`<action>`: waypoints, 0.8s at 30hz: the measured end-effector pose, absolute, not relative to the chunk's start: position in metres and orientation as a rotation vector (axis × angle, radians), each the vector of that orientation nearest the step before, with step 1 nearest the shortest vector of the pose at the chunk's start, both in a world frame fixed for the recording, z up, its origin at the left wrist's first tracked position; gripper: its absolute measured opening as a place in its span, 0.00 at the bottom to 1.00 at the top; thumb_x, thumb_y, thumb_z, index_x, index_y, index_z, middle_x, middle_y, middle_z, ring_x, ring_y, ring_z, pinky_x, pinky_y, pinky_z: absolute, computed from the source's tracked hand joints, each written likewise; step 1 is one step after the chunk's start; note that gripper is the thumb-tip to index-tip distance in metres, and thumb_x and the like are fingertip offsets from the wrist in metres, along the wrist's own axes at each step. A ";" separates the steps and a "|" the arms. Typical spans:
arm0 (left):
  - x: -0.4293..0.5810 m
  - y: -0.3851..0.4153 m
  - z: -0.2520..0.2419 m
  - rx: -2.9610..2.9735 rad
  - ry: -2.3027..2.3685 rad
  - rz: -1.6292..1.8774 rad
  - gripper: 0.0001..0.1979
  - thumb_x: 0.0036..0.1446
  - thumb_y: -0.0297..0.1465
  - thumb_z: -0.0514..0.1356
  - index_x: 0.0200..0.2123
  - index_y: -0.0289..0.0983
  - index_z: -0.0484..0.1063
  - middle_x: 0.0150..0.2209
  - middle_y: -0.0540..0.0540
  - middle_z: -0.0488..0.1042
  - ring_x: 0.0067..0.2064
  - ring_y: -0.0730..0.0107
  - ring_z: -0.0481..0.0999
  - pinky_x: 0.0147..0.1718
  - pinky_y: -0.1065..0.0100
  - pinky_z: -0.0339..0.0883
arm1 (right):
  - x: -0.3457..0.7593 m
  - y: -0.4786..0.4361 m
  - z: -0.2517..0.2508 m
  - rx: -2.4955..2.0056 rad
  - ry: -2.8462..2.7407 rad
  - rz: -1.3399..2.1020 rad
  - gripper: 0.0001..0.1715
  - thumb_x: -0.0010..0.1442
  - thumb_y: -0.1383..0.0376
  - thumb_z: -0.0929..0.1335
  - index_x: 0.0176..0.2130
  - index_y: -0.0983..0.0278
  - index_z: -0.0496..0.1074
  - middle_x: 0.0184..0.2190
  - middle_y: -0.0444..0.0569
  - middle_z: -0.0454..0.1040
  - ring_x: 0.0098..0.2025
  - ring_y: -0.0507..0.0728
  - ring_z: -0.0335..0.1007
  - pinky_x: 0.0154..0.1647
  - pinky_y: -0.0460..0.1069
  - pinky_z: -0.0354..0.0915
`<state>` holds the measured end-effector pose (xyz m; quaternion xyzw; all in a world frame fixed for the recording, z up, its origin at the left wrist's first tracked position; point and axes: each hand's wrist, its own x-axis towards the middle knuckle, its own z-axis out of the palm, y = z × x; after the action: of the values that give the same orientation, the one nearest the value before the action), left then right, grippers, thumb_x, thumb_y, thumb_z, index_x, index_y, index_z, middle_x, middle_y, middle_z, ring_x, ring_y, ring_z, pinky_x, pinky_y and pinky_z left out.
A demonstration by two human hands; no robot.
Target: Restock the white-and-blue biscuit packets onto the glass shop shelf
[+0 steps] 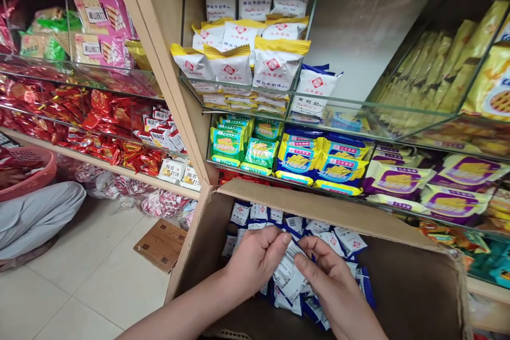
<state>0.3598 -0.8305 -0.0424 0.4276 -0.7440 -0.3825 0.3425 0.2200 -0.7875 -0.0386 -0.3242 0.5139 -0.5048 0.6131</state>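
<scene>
Between my two hands, above an open cardboard box [303, 199], is a small white snack packet [290, 275] with a barcode and printed text facing me. My left hand [257, 255] pinches its upper left edge between thumb and curled fingers. On the packet's right side, my right hand [329, 276] grips with the thumb in front and fingers behind. More white and blue snack packets [349, 240] lie loose in the box below, partly hidden by my hands.
Glass-fronted shelves hold yellow-topped white packets [274, 61], a blue-topped packet [316, 90], green packets [228, 143] and purple packets [398, 178]. At left, a person's grey-clad leg [40, 218] is beside a pink basket [30, 170]. A brown board [160, 244] lies on the tiled floor.
</scene>
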 end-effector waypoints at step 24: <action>0.351 -0.816 -0.029 0.848 -1.030 -1.755 0.17 0.49 0.31 0.62 0.43 0.37 0.65 0.39 0.46 0.74 0.37 0.72 0.72 0.36 0.71 0.65 | 0.210 -0.786 -0.056 -0.793 1.242 -1.265 0.17 0.46 0.57 0.71 0.37 0.59 0.71 0.34 0.46 0.72 0.37 0.53 0.67 0.36 0.44 0.64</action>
<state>0.3510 -0.8160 -0.0293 0.3430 -0.4167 -0.7105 0.4516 0.2103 -0.7859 -0.0555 -0.3370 0.5280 -0.5375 0.5645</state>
